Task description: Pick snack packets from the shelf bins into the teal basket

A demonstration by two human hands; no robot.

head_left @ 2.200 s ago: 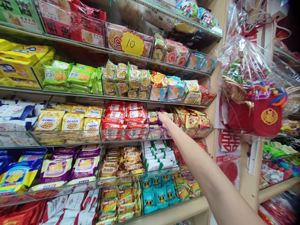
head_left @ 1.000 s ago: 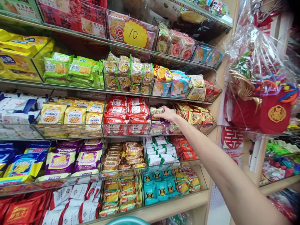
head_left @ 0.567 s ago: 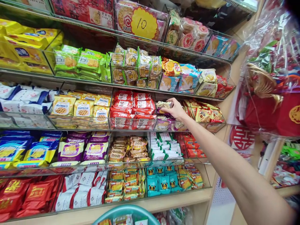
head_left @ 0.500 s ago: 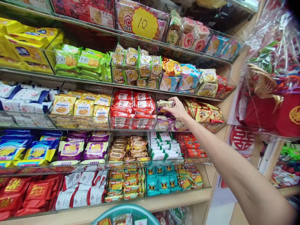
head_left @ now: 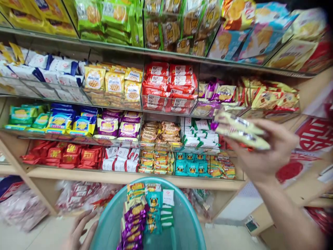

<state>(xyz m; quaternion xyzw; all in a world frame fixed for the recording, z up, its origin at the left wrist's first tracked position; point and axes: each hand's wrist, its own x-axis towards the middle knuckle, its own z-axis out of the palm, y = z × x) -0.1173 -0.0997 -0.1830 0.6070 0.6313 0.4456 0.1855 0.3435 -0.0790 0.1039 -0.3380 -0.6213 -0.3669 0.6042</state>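
Observation:
My right hand (head_left: 267, 149) is closed around a few cream-and-purple snack packets (head_left: 241, 130), in front of the shelves at the right; motion blurs them. Low in the picture, my left hand (head_left: 82, 229) lies against the left side of a teal plastic basket (head_left: 196, 222), fingers somewhat apart. Inside the basket are a row of purple-and-cream packets (head_left: 134, 227), teal packets (head_left: 153, 222), green-and-white packets (head_left: 167, 215) and some orange-green ones. Similar purple packets (head_left: 225, 93) sit in the shelf compartment behind my right hand.
Shelves with clear front panels (head_left: 117, 104) hold rows of wrapped snacks, with red packets (head_left: 182, 78) near the middle. Plastic-wrapped bags (head_left: 22, 208) lie on the floor at lower left. A wooden upright (head_left: 39, 191) stands near them.
My right hand has come away from the shelf compartment, towards the camera, with packets in it. The view has tilted down, showing more of the basket and my left hand.

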